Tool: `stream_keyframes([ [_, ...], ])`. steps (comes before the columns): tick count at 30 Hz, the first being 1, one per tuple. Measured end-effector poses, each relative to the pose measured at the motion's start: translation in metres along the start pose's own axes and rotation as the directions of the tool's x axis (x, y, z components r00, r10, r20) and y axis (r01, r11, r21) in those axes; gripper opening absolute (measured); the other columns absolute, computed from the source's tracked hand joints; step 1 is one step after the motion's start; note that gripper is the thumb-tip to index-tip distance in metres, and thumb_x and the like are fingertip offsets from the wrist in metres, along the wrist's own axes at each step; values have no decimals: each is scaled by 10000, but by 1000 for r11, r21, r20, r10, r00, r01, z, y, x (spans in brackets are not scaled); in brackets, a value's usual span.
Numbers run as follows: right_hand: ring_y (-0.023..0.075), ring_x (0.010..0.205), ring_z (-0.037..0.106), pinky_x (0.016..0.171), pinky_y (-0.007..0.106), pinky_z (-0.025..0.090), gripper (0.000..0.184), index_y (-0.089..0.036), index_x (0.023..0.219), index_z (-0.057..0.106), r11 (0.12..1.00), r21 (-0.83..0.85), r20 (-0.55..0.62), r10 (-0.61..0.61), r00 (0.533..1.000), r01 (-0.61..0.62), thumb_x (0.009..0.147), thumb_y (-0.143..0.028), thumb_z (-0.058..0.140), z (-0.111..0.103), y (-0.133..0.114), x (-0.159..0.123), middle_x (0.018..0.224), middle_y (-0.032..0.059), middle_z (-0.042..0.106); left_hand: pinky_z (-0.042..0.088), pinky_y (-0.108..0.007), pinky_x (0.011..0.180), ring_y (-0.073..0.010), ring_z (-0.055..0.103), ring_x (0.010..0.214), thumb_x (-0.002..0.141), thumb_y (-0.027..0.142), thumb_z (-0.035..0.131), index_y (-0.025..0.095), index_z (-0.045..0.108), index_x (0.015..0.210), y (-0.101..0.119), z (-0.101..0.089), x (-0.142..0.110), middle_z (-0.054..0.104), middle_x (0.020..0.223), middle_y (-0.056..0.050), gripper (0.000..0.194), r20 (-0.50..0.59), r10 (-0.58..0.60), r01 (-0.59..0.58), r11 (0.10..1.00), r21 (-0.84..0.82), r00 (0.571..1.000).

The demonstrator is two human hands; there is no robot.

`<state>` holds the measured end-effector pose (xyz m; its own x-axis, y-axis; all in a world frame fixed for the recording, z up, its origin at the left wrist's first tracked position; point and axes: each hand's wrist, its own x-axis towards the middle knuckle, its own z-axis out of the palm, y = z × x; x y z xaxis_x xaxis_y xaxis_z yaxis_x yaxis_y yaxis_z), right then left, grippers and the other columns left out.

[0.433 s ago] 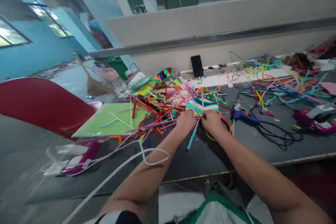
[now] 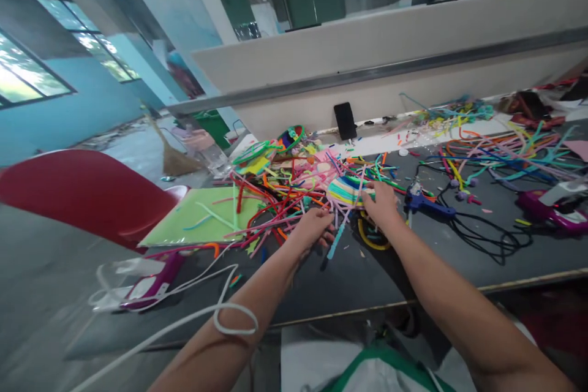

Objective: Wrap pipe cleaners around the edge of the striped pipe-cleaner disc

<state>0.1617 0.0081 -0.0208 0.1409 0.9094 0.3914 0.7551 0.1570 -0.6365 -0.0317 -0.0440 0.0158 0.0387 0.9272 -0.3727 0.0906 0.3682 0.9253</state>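
A striped round piece made of pipe cleaners, in blue, white, yellow and turquoise, lies near the middle of the table. My right hand grips its right edge between thumb and fingers. Pink pipe-cleaner ends stick out from its lower side, and a light-blue fuzzy stick points toward me below it. Just left of these ends, my left hand has loosely curled fingers, apart from each other, with nothing visible in them. A yellow ring lies partly under my right hand.
Loose pipe cleaners heap up at left of centre, beside a green sheet. A blue glue gun with black cord lies to the right. A phone leans at the back. A white cable crosses my left forearm near a red chair.
My left hand has come away from the striped piece, down and left, its fingers loosening. My right hand has shifted to the piece's right edge. The camera view has moved slightly.
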Motion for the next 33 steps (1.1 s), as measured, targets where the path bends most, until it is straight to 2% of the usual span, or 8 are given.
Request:
stream_keyframes([
  [5,299,1118,477,929,465,361,369,-174,1152,534,988,104,-90,123,988,-114,790,-238,494,3,12,5,1179,144,553,514,-230,504,-141,631,539,722,213,683,138,524,793,3,18,0,624,646,-35,189,141,-83,108,978,-178,986],
  [8,291,1145,468,956,483,367,389,-179,1130,529,976,187,-84,127,988,-109,743,-162,498,6,14,6,1200,140,520,552,-256,555,-160,649,578,711,72,652,112,544,782,3,27,6,628,643,-57,135,137,-147,188,914,-360,980],
  [12,235,1079,522,930,401,434,485,-150,1135,499,882,463,-119,159,980,-87,655,-84,482,7,19,11,1237,153,440,526,-172,542,-88,605,532,727,-12,584,107,553,842,2,34,12,597,642,-26,169,122,-158,197,862,-467,980],
  [18,248,1108,501,985,434,386,478,-176,1142,498,767,624,-197,340,920,-150,666,-185,547,-1,23,18,1205,131,503,501,-157,499,-74,582,541,724,3,601,129,533,1121,-1,37,11,583,722,-16,422,295,5,147,860,-490,955],
  [21,226,1045,553,936,428,432,478,-220,1169,478,544,823,-83,400,913,-163,706,-280,582,-6,18,18,1179,88,561,492,-181,479,-82,575,534,705,77,668,150,526,1139,-2,39,6,580,754,-7,462,293,161,-10,890,-457,942],
  [24,205,899,624,816,399,505,412,-247,1120,511,210,962,116,263,958,-174,722,-298,603,-11,9,16,1032,30,650,499,-214,493,-104,597,563,673,137,707,169,545,1080,-2,42,0,593,807,-9,439,282,212,-63,887,-457,936],
  [26,199,855,641,778,376,524,391,-254,1098,535,100,983,142,137,980,-156,720,-275,629,-15,3,13,985,9,672,492,-223,488,-111,605,567,658,172,714,173,560,994,-2,43,-2,606,828,-10,370,258,167,-31,888,-460,952],
  [33,203,860,657,763,365,547,438,-272,1123,543,91,979,181,-2,984,-180,706,-260,678,-21,-10,4,1013,-1,685,344,-196,382,-67,481,418,706,352,683,114,627,805,-9,43,5,599,648,-11,264,78,172,-138,936,-323,982],
])
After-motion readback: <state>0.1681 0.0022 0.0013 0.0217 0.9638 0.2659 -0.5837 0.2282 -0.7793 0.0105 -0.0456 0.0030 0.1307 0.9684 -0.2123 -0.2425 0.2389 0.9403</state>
